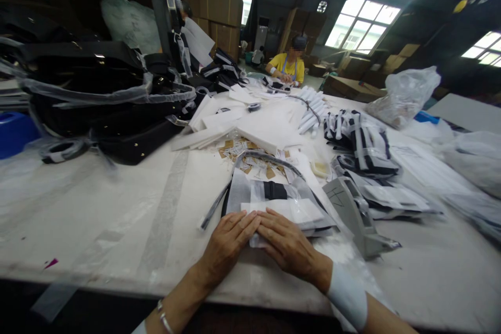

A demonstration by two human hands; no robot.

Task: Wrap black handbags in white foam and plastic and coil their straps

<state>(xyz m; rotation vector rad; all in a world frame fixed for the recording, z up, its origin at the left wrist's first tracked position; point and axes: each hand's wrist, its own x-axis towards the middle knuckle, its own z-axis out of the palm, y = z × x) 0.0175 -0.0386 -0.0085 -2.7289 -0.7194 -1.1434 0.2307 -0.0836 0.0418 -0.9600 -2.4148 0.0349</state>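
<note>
Paper sheet [284, 210] pressed flat on clear plastic pkg [242, 190] by open L hand [227, 242] and R hand [287, 248], neither gripping; smoothing step in hand.

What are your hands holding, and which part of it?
They aren't gripping anything. The left hand and right hand lie flat, side by side, pressing on the near part of a white sheet on a clear plastic bag.
</note>
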